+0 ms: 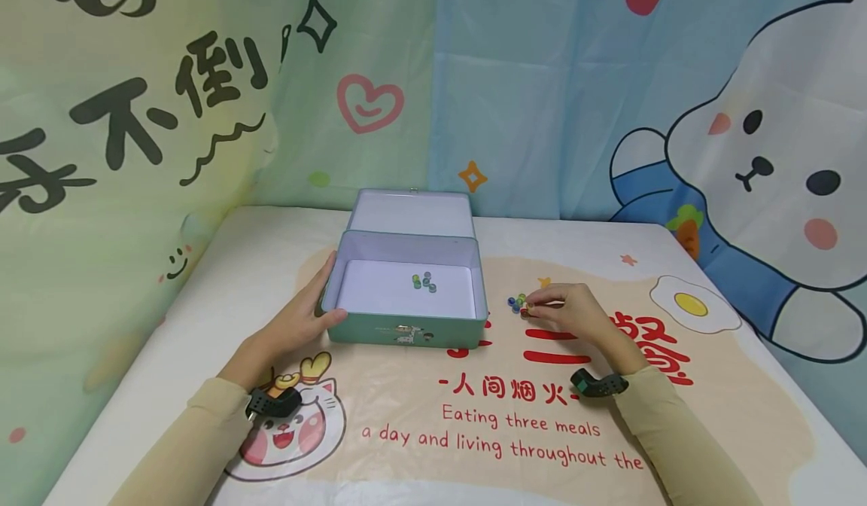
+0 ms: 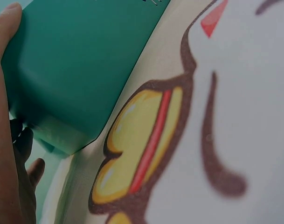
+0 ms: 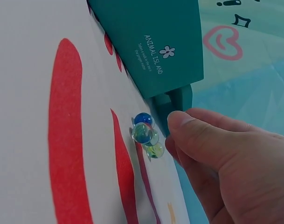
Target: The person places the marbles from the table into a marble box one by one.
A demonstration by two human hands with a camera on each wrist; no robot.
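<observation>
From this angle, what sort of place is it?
Likely a staged tabletop recording corner: blue-green cartoon-printed cloth backdrop, white-and-beige printed table cover, black wrist-worn devices.

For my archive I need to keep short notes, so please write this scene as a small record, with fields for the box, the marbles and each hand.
container: green box, lid open at the far side
marbles inside: small group on the box floor
marbles outside: small cluster right of the box
left hand: holds the box's left side
right hand: at the outside cluster; grip on a marble unclear
</observation>
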